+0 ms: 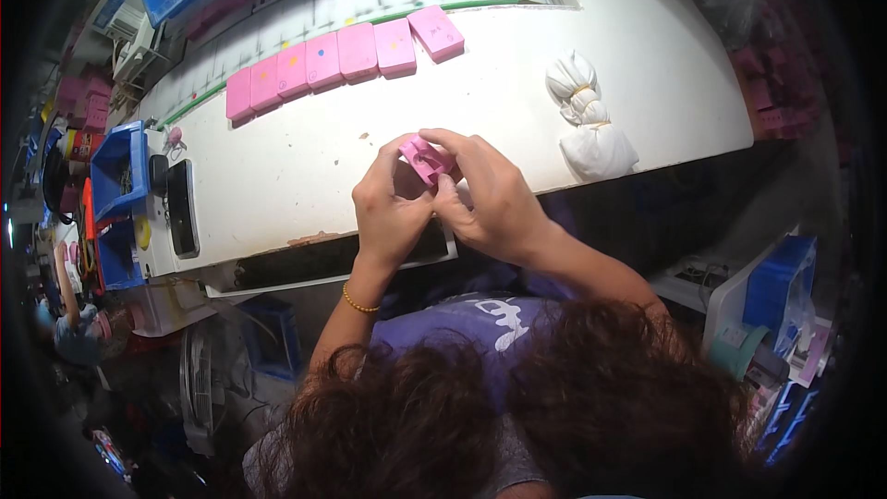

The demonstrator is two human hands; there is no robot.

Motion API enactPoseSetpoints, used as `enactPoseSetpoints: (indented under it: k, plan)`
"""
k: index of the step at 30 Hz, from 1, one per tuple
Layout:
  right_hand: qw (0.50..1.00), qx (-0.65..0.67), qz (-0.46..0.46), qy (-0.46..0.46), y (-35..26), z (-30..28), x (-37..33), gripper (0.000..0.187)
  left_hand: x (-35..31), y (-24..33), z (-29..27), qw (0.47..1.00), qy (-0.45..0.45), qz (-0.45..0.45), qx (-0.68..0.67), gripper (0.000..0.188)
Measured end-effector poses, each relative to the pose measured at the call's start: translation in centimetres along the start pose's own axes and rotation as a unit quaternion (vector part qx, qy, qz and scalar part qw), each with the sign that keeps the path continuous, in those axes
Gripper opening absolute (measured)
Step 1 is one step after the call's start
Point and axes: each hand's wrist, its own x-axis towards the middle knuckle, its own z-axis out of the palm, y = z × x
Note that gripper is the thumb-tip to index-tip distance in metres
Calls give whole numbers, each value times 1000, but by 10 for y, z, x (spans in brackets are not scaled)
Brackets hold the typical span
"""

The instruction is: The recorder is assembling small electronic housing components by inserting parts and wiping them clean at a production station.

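**Dark hair [397,416] across the lower frame; pink piece [425,159] held at centre**

The pink piece is pinched between the left grip [388,208] and right grip [494,199], seen against the tabletop [277,166], below 7 pink blocks [357,51]. Handling or checking seems in hand; a steady hold would be called for by any further turn.

A white, smooth-topped counter [517,83] carries the things, its front edge chipped to brown in a patch [315,238]. Along its far side, by a narrow green strip [197,105], lie seven pink, flat rectangular blocks [323,61] in a slanting row; the rightmost stands slightly apart, turned at an angle. A white, knotted, soft-looking bundle [596,150] rests toward the right end. A black, flat, rectangular phone-like device [181,210] lies at the left end.
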Motion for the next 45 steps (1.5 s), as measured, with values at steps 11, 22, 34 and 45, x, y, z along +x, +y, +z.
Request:
enactPoseSetpoints:
  k: [11, 22, 34, 45]
  plan:
    - [916, 105, 206, -328, 28, -18, 59, 48, 3, 11, -7, 996, -70, -49, 37, 47]
    - [905, 159, 202, -338, 30, -37, 49, 53, 3, 8, -10, 993, -84, -51, 58, 52]
    - [915, 250, 155, -276, 47, -31, 35, 49, 2, 7, -8, 995, -74, -55, 22, 50]
    - [897, 268, 226, -269, 49, -46, 29, 45, 6, 6, -13, 984, -113, -108, -84, 50]
